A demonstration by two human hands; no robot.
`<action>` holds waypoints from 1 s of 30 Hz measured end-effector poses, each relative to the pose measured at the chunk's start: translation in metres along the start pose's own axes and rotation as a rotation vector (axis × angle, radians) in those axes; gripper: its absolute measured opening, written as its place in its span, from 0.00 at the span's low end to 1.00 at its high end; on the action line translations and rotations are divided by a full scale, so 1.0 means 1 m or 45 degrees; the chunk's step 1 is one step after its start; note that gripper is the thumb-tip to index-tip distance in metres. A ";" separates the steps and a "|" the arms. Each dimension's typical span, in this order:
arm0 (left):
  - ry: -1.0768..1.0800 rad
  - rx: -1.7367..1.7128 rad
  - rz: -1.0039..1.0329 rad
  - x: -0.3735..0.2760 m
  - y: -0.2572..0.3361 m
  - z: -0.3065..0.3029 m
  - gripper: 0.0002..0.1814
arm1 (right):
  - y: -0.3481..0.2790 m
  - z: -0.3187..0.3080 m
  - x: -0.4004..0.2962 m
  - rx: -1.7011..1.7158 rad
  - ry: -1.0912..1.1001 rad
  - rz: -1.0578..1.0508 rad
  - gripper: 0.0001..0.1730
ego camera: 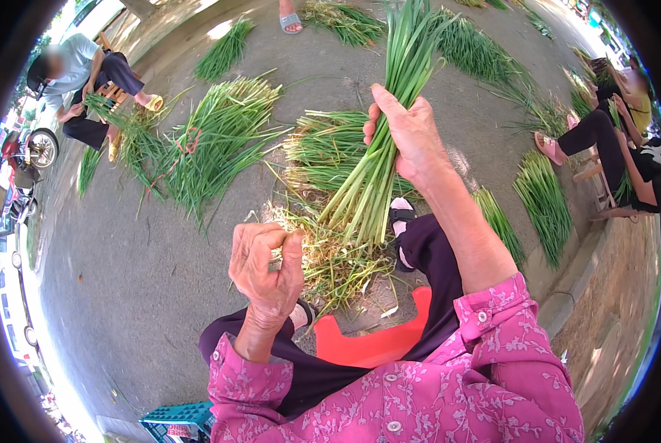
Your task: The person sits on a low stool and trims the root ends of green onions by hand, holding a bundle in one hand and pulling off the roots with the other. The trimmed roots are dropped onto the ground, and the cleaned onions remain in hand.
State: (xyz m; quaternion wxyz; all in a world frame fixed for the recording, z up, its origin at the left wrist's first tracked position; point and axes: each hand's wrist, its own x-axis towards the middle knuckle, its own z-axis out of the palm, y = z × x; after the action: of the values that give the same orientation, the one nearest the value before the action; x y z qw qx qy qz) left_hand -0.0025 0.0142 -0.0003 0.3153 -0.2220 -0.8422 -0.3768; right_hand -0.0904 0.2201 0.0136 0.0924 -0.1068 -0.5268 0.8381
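Note:
Raised before me, my right hand (pixel 410 130) is closed around the middle of a bunch of green garlic chives (pixel 372 177). Its pale cut stems point down toward me and its leaves point away. My left hand (pixel 266 263) hangs lower and to the left, fingers curled and thumb tip against the index finger; nothing shows in its grasp. Below the bunch, a heap of trimmed dry leaves and scraps (pixel 336 266) covers the ground between my feet. Just beyond it lies a stacked pile of chives (pixel 330 141), partly hidden by the held bunch.
I sit on a red plastic stool (pixel 369 340). A loose chive pile tied with red string (pixel 219 133) lies left; more bundles (pixel 543 207) lie right, near a curb (pixel 574 282). A teal crate (pixel 178 415) stands behind left. Seated people (pixel 75 83) work at both sides.

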 end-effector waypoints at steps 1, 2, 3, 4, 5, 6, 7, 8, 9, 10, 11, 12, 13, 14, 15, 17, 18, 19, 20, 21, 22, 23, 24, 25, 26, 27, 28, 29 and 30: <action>-0.036 -0.029 -0.030 -0.001 0.000 -0.001 0.09 | 0.000 0.001 -0.001 0.000 0.004 0.012 0.11; -0.071 -0.057 -0.059 -0.002 -0.001 -0.002 0.08 | -0.001 0.003 -0.002 0.000 0.008 0.023 0.11; -0.106 -0.088 -0.087 -0.001 -0.001 -0.003 0.07 | -0.002 0.004 -0.002 0.001 0.012 0.032 0.11; -0.124 -0.106 -0.057 -0.001 -0.002 -0.003 0.08 | -0.002 0.005 -0.002 0.003 0.015 0.036 0.11; -0.142 -0.124 -0.027 0.000 -0.003 -0.001 0.08 | -0.002 0.006 -0.002 0.005 0.018 0.040 0.11; -0.161 -0.143 0.003 0.001 -0.003 0.001 0.09 | -0.002 0.006 -0.002 0.008 0.022 0.045 0.11; -0.149 -0.169 -0.012 0.001 -0.003 0.003 0.09 | -0.001 0.006 -0.002 0.010 0.017 0.045 0.11; -0.137 -0.195 -0.027 0.001 -0.002 0.005 0.10 | -0.001 0.005 -0.002 0.012 0.011 0.045 0.12; -0.125 -0.226 -0.041 0.002 -0.002 0.008 0.11 | -0.001 0.004 -0.001 0.012 0.009 0.044 0.12; -0.127 -0.253 -0.124 0.004 0.001 0.009 0.11 | -0.002 0.003 -0.001 0.015 0.008 0.040 0.12; -0.130 -0.279 -0.207 0.007 0.004 0.009 0.12 | -0.002 0.002 0.000 0.018 0.006 0.036 0.12; -0.132 -0.300 -0.291 0.008 0.006 0.009 0.12 | -0.002 0.002 0.000 0.026 0.002 0.034 0.12; -0.157 -0.322 -0.327 0.008 0.006 0.008 0.13 | -0.002 0.003 -0.001 0.027 0.007 0.043 0.13; -0.182 -0.344 -0.363 0.007 0.006 0.008 0.14 | -0.003 0.003 -0.002 0.029 0.013 0.052 0.13; -0.205 -0.367 -0.400 0.007 0.006 0.008 0.15 | -0.003 0.004 -0.002 0.028 0.018 0.060 0.13; -0.277 -0.401 -0.394 0.007 0.003 0.008 0.17 | -0.002 0.005 -0.002 0.037 0.015 0.072 0.13; -0.311 -0.418 -0.391 0.007 0.001 0.008 0.18 | -0.002 0.006 -0.003 0.041 0.013 0.077 0.13; -0.358 -0.484 -0.449 0.006 0.000 0.010 0.18 | -0.001 0.006 -0.003 0.048 -0.001 0.080 0.14; -0.405 -0.551 -0.506 0.005 0.000 0.013 0.18 | 0.000 0.006 -0.003 0.056 -0.014 0.083 0.14; -0.452 -0.617 -0.564 0.004 0.000 0.014 0.18 | 0.000 0.007 -0.004 0.063 -0.028 0.087 0.14; -0.493 -0.724 -0.692 0.004 0.001 0.014 0.17 | 0.000 0.007 -0.004 0.063 -0.030 0.097 0.14; -0.532 -0.831 -0.820 0.004 0.003 0.014 0.15 | 0.000 0.008 -0.005 0.063 -0.032 0.106 0.14; -0.571 -0.939 -0.949 0.005 0.004 0.014 0.14 | 0.000 0.009 -0.005 0.062 -0.033 0.115 0.14; -0.562 -1.012 -1.017 0.006 0.004 0.013 0.13 | 0.001 0.009 -0.006 0.058 -0.038 0.107 0.15; -0.552 -1.085 -1.085 0.007 0.005 0.013 0.13 | 0.001 0.009 -0.006 0.055 -0.043 0.098 0.15; -0.542 -1.161 -1.151 0.008 0.005 0.013 0.12 | 0.001 0.009 -0.006 0.050 -0.046 0.088 0.15; -0.529 -1.174 -1.164 0.007 0.005 0.014 0.11 | 0.002 0.010 -0.006 0.057 -0.051 0.068 0.14; -0.517 -1.187 -1.177 0.007 0.007 0.016 0.11 | 0.005 0.011 -0.008 0.064 -0.056 0.048 0.14; -0.504 -1.198 -1.189 0.008 0.008 0.017 0.10 | 0.006 0.014 -0.009 0.073 -0.061 0.028 0.13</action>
State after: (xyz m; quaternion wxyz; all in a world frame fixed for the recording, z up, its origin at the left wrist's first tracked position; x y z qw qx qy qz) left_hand -0.0095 0.0333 -0.0002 -0.1693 -0.0138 -0.6382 -0.7509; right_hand -0.0861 0.2033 0.0146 0.0736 -0.0896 -0.5036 0.8561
